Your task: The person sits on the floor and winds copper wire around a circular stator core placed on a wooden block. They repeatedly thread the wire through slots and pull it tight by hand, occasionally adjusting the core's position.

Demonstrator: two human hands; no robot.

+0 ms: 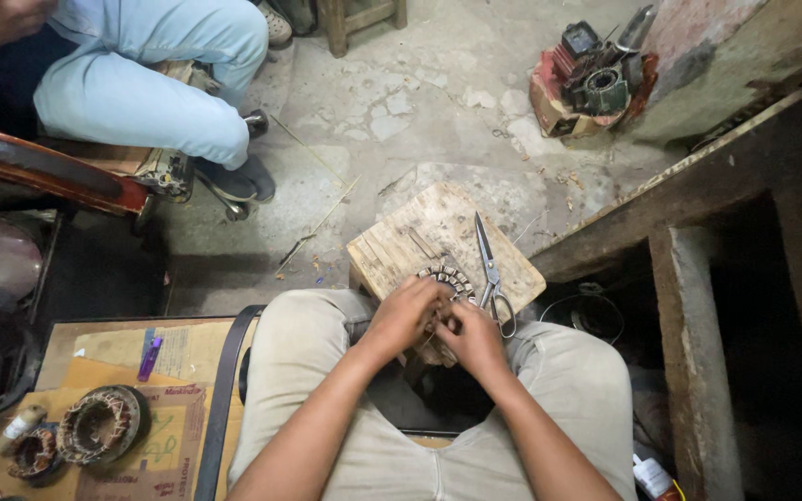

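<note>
On the block (420, 237): one stator (446, 278), one pair of scissors (490, 269).
Left hand (405, 315): curled, gripping stator.
Right hand (475, 339): pinching at stator.
Left of block: two more stators (95, 427).

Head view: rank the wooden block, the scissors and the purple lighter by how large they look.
Largest to smallest:
1. wooden block, under both hands
2. scissors, lying on the block
3. purple lighter, on the cardboard at lower left

The lighter lies nearer the camera yet looks smallest, so the order seems safe.
</note>
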